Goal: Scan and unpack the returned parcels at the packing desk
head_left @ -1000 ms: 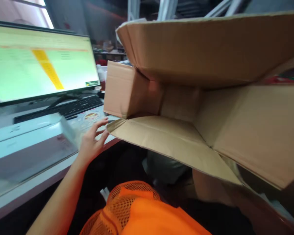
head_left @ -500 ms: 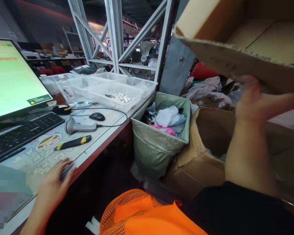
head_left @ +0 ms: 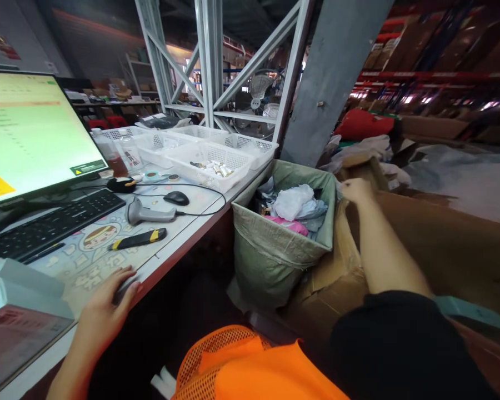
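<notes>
My left hand (head_left: 108,297) rests on the desk's front edge, fingers curled over a small dark object (head_left: 123,289) that I cannot make out. A yellow-and-black utility knife (head_left: 138,239) lies just beyond it. My right hand (head_left: 355,189) reaches out to the right, over the rim of a large brown cardboard box (head_left: 441,239) on the floor; its fingers look curled, and whether they hold anything is hidden. A green sack-lined bin (head_left: 275,244) full of rags stands between the desk and that box.
On the desk (head_left: 183,222) are a monitor (head_left: 29,133), keyboard (head_left: 50,222), barcode scanner (head_left: 148,212), mouse (head_left: 176,197) and white perforated baskets (head_left: 208,158). A pale box (head_left: 16,311) lies at the near left. Steel racking and a grey pillar (head_left: 329,83) rise behind.
The cardboard box that was held up before my face is gone from overhead. My right arm has dropped toward the floor box. The left hand stays at the desk edge.
</notes>
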Demonstrator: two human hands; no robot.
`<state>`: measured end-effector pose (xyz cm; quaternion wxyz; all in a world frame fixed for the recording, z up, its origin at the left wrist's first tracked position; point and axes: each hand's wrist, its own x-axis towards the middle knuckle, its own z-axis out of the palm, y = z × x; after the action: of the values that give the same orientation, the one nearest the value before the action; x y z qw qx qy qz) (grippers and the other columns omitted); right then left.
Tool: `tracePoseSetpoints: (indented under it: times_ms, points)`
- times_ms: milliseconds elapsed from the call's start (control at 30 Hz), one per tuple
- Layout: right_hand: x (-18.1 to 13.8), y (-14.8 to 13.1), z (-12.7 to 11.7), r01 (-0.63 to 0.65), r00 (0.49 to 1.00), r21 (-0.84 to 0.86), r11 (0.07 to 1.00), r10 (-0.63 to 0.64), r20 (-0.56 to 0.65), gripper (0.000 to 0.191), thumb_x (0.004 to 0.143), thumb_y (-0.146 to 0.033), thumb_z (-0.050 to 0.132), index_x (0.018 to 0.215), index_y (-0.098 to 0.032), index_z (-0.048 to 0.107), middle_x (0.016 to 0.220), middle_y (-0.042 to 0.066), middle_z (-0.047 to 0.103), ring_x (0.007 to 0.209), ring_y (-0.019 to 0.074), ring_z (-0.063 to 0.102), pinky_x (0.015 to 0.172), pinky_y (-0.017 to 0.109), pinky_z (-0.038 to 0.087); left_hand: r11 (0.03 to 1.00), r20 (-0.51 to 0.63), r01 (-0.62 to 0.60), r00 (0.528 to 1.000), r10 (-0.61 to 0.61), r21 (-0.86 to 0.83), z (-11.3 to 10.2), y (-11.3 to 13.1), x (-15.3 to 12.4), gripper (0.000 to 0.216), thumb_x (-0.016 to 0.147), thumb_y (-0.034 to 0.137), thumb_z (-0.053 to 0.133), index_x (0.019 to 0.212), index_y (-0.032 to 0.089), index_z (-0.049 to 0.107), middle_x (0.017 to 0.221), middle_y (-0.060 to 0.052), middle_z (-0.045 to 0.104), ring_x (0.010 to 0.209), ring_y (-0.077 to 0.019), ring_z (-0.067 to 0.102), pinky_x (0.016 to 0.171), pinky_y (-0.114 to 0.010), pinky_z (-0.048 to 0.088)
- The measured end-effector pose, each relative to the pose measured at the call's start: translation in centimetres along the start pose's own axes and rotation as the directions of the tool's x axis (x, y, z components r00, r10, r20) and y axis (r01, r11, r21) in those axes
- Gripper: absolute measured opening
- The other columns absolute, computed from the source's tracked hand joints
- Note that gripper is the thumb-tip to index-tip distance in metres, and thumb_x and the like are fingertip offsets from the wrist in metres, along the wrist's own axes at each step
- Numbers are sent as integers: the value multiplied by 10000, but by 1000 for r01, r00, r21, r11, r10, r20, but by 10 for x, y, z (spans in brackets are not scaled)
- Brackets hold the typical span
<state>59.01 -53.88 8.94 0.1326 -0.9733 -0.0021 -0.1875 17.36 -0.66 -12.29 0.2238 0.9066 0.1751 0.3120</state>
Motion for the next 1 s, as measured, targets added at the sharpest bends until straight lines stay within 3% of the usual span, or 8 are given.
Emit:
tracePoseSetpoints:
  times_ms: [100, 200, 267, 433, 600, 767, 867, 1000]
  points:
    - [-38, -42, 24, 115, 987, 327, 938, -146, 72, 336, 1094, -279, 513, 1151, -98, 790, 1066, 171, 803, 863, 207, 783, 816, 301, 603, 1000, 6, -10, 1000, 10, -15, -2, 2, -1, 496, 962, 679, 542, 1127, 248, 722, 1288, -115, 753, 1244, -336, 708, 1138, -489, 546]
    - [-95, -83, 34, 200, 900, 838, 508, -433, 47, 479, 1025, -588, 613, 954, -156, 808, 975, 129, 807, 801, 226, 784, 789, 339, 638, 1000, 2, 1, 1000, -1, -19, -3, 4, -1, 450, 972, 636, 557, 1136, 250, 721, 1274, -115, 758, 1233, -340, 713, 1132, -499, 547]
    - [-135, -107, 37, 126, 828, 961, 247, -559, 35, 522, 917, -686, 718, 827, -179, 804, 876, 111, 800, 743, 232, 773, 761, 349, 639, 1000, -10, 12, 1000, -12, -16, -5, 8, 0, 433, 976, 613, 562, 1136, 243, 720, 1264, -119, 761, 1227, -340, 716, 1118, -499, 555]
    - [-198, -146, 47, -247, 671, 969, 19, -717, 185, 548, 840, -753, 755, 862, -209, 821, 843, 92, 809, 673, 239, 761, 706, 378, 637, 999, -40, -47, 998, 47, 2, -26, 36, -10, 348, 1003, 509, 566, 1104, 215, 722, 1243, -124, 772, 1235, -314, 720, 1124, -473, 553]
    - [-218, -166, 59, -523, 432, 852, 10, -859, 275, 723, 873, -861, 594, 1163, -236, 811, 963, 105, 822, 774, 283, 788, 793, 467, 640, 997, -89, -63, 994, 67, 44, -72, 75, -46, 232, 1029, 376, 606, 1167, 229, 720, 1278, -79, 771, 1223, -257, 733, 1099, -384, 565]
    - [-232, -177, 63, -532, 317, 839, 117, -891, 325, 854, 867, -926, 479, 1229, -220, 795, 1002, 135, 817, 807, 317, 792, 819, 516, 624, 989, -208, 34, 978, -3, 146, -114, 94, -95, 206, 1014, 350, 642, 1163, 241, 734, 1214, -43, 795, 1140, -235, 763, 1053, -343, 576]
    - [-238, -183, 68, -575, 256, 808, 131, -909, 330, 715, 878, -846, 586, 1171, -238, 822, 993, 111, 823, 809, 296, 793, 841, 499, 634, 977, -277, 139, 957, -90, 160, -124, 96, -123, 201, 1002, 364, 656, 1127, 237, 749, 1173, -35, 804, 1125, -237, 767, 1063, -350, 568]
    - [-242, -188, 82, -605, 272, 794, 67, -920, 284, 460, 882, -677, 754, 1056, -263, 856, 926, 79, 825, 729, 244, 776, 755, 421, 649, 947, -319, 275, 923, -213, 164, -121, 97, -152, 213, 997, 389, 662, 1107, 238, 764, 1134, -27, 813, 1072, -228, 778, 1027, -335, 578]
